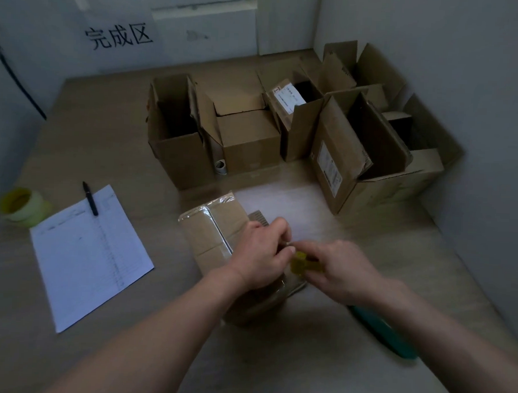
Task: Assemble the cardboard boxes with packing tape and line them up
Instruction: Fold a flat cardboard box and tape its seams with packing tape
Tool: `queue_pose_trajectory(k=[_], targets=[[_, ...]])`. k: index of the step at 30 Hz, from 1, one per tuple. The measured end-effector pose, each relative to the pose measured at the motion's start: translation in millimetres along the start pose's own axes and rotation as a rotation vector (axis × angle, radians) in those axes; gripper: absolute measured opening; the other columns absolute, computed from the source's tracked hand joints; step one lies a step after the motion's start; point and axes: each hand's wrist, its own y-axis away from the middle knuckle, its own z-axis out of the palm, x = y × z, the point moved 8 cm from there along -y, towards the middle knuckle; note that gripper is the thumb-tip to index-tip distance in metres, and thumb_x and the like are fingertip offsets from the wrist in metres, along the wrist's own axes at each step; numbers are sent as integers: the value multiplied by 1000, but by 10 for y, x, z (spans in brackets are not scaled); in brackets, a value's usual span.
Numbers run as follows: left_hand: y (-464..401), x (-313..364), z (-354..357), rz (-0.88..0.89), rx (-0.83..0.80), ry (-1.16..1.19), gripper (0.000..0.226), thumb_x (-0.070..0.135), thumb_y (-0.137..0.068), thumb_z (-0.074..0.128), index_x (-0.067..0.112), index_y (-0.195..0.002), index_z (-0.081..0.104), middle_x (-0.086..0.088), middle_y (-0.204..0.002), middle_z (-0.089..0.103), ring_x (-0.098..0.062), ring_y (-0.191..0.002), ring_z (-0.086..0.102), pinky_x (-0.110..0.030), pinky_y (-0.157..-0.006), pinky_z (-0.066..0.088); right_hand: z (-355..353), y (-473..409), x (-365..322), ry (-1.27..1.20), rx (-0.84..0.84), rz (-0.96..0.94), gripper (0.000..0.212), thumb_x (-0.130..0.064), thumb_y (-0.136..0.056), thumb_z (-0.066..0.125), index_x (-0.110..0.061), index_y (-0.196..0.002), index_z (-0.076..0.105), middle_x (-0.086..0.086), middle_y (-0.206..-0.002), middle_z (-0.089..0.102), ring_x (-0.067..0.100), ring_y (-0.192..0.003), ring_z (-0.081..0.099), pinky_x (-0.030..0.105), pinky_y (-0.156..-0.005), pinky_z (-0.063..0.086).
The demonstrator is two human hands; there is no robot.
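A small cardboard box (211, 233), its top flaps sealed with clear tape, sits on the table in front of me. My left hand (261, 256) rests on the box's right end and its fingertips pinch a tape end. My right hand (340, 271) grips a yellow tape roll (300, 265) just right of the box. The tape strip between the hands is too thin to make out. Several assembled open boxes (254, 130) stand in a row at the back.
A printed sheet (92, 254) with a black pen (90, 198) lies at the left. Another yellow-green tape roll (24, 206) sits at the far left edge. A teal object (382, 332) lies under my right forearm. A small white roll (221, 166) stands between two back boxes.
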Motion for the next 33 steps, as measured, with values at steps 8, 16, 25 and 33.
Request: queue_pose_trajectory(k=[8, 16, 25, 33], targets=[[51, 21, -20, 54, 65, 28, 20, 15, -73, 50, 25, -85, 38, 9, -68, 56, -13, -64, 45, -27, -78, 26, 171, -115, -27, -103, -155, 53, 12, -38, -90, 63, -37, -80, 58, -13, -81, 63, 8, -75, 58, 35, -69, 51], [41, 29, 6, 62, 55, 5, 17, 16, -70, 48, 24, -83, 40, 7, -68, 60, -15, -67, 50, -28, -80, 28, 118, -211, 199, 56, -80, 317, 7, -22, -77, 64, -25, -75, 58, -6, -76, 61, 18, -80, 62, 30, -61, 46], [62, 36, -5, 52, 50, 24, 15, 18, -69, 45, 25, -82, 40, 6, -69, 62, -16, -69, 53, -26, -82, 27, 143, 286, 502, 132, -18, 249, 36, -45, -91, 57, -22, -67, 44, -7, -66, 51, 15, -63, 51, 36, -62, 49], [57, 24, 5, 41, 32, 43, 15, 19, -67, 46, 24, -81, 41, 6, -67, 60, -17, -66, 53, -31, -86, 32, 340, 821, 436, 250, 266, 1, 28, -24, -66, 70, -25, -73, 43, -6, -60, 51, 24, -52, 53, 29, -45, 34]])
